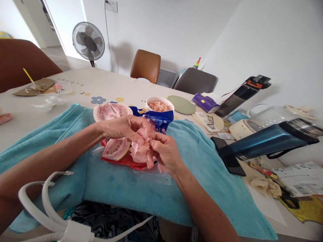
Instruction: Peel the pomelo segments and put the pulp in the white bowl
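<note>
Between both hands is a piece of pink pomelo [140, 150], its pale membrane partly peeled back. My left hand [123, 128] grips it from the left with thumb and fingers. On the other side, my right hand [165, 151] pinches its edge between thumb and forefinger. Beneath lie pieces of pomelo rind [116, 148] with white-pink pith, on a red and blue plastic bag [161, 119]. Another hollow rind [112, 111] rests just behind my left hand. A white bowl [171, 104] of loose pink pulp stands beyond the bag.
A teal towel [196, 151] covers the near table. To the right are a phone [228, 156], a blue bottle [262, 140], a dark tumbler [237, 97], a glass kettle [267, 117] and scissors [290, 198]. Crumpled tissue [51, 102] lies left; white cables [47, 201] cross the foreground.
</note>
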`<state>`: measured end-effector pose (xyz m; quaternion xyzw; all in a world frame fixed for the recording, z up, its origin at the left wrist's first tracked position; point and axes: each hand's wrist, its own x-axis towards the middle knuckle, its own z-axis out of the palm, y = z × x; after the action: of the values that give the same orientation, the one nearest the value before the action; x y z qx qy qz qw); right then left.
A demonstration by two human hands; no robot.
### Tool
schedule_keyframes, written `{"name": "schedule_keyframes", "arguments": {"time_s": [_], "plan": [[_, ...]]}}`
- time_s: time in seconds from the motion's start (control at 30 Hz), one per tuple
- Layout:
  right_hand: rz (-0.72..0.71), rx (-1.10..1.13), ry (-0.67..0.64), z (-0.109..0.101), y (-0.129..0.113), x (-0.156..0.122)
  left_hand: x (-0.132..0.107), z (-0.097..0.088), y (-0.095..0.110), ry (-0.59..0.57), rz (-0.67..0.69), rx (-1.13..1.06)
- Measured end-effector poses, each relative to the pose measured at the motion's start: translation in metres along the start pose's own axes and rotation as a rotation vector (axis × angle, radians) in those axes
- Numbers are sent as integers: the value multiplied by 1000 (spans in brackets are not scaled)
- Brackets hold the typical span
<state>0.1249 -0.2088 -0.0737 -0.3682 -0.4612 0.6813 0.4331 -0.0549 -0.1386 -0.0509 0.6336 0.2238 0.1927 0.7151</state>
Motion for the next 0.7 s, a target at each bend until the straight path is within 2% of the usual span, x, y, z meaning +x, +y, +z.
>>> {"name": "schedule_keyframes", "arguments": {"time_s": [0.1, 0.23, 0.33, 0.5, 0.7], "plan": [[-79, -15, 72, 0, -2, 0, 1, 1, 1, 35, 30, 27], [-268, -198, 213, -5, -6, 0, 2, 7, 5, 236, 183, 212], [-332, -267, 296, -6, -7, 1, 0, 15, 7, 344, 183, 386], [-351, -352, 379, -3, -4, 5, 0, 25, 3, 337, 92, 437], [-356, -438, 364, -3, -2, 7, 3, 26, -1, 330, 122, 469]]}}
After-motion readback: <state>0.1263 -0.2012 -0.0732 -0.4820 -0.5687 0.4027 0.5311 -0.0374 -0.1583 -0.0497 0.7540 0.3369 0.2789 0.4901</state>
